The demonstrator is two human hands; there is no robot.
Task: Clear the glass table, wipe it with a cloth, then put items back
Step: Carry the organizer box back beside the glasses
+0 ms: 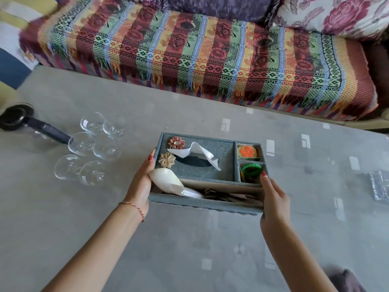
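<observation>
Head view over a glass table (189,249) with a grey cloth beneath its surface. Both hands hold a grey fabric organiser box (207,204) near the table's middle: the left hand (140,184) clasps the left end wall, thumb laid along the rim and fingers hidden under or behind the box; the right hand (273,199) grips the near right corner, thumb on the rim beside the small compartments. Whether the box rests on the glass or is lifted just clear cannot be told. A white tissue (195,153) stands out of the slot in the lid panel, with a red fabric flower (176,142) and a beige fabric flower (167,159) at the panel's left edge. A white shell (166,179) lies in the near compartment, touching the left thumb. The two right compartments hold an orange item (247,151) and a green ring (252,170). Six clear glasses (92,148) lie in pairs to the left, beside a dark-handled jug (31,123). A clear glass dish (380,184) sits at the right edge. A sofa with a striped woven throw (200,49) runs along the far side.
</observation>
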